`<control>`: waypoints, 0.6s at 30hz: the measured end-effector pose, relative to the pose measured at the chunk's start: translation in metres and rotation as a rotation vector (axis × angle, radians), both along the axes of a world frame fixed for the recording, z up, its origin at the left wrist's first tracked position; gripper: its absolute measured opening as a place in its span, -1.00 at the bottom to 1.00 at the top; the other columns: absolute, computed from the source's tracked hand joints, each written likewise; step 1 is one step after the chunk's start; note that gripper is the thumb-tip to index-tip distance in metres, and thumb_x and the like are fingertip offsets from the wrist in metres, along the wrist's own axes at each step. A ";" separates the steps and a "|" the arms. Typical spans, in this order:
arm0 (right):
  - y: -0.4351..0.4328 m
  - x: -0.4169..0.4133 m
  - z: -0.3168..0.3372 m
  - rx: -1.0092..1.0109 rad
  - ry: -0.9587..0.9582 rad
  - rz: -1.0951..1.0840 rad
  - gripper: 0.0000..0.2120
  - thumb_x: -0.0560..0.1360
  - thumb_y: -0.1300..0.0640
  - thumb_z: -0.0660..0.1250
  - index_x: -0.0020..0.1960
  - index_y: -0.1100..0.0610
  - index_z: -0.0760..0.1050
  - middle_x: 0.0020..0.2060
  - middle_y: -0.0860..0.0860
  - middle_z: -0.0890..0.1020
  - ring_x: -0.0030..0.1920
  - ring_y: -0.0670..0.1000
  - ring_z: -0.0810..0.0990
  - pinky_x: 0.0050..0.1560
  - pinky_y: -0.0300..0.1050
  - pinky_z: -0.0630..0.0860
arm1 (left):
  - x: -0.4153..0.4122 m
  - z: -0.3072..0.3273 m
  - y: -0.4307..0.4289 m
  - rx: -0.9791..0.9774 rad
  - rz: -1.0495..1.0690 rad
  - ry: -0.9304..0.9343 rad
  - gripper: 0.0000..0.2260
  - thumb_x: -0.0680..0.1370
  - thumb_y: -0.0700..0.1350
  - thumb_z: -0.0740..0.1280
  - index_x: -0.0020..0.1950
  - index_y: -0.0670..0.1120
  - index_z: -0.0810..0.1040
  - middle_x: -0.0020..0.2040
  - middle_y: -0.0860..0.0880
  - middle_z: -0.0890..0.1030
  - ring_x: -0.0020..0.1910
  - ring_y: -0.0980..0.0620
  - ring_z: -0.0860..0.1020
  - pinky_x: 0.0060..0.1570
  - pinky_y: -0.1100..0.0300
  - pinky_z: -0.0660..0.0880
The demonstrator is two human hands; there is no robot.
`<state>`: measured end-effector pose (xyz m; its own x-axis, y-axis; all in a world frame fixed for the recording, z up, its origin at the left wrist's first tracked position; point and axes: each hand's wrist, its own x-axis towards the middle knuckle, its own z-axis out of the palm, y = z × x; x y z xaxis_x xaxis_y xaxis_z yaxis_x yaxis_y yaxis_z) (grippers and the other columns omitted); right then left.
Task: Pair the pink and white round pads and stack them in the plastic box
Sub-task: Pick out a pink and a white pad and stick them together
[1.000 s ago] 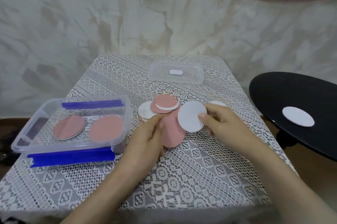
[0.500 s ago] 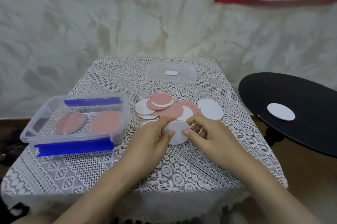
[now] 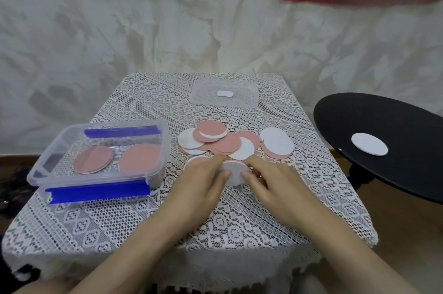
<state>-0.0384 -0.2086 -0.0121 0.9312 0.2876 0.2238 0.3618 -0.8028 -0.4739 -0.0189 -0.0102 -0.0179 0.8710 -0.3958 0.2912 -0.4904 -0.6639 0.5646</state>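
Left hand (image 3: 203, 181) rests on lace tablecloth (image 3: 239, 221) before mottled wall (image 3: 143, 30).

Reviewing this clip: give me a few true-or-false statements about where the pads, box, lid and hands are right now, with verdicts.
1. Both hands, the left hand and the right hand, hold a white pad. True.
2. The plastic box is empty. False: two pink-topped pads lie in it.
3. The clear lid is snapped onto the box. False: it lies apart at the far side of the table.
4. A white pad lies on the black round table. True.
5. Loose pads lie in a pile between the box and the black table. True.
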 end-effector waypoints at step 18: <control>0.008 -0.002 0.006 0.072 0.037 0.012 -0.82 0.66 -0.10 0.17 0.00 -0.05 0.48 -0.31 -0.09 0.61 -0.33 -0.07 0.55 -0.22 0.09 0.52 | -0.005 0.003 0.010 -0.061 -0.006 0.053 -0.90 0.66 0.00 0.21 -0.03 0.04 0.45 -0.27 0.11 0.50 -0.27 0.15 0.44 -0.33 0.16 0.27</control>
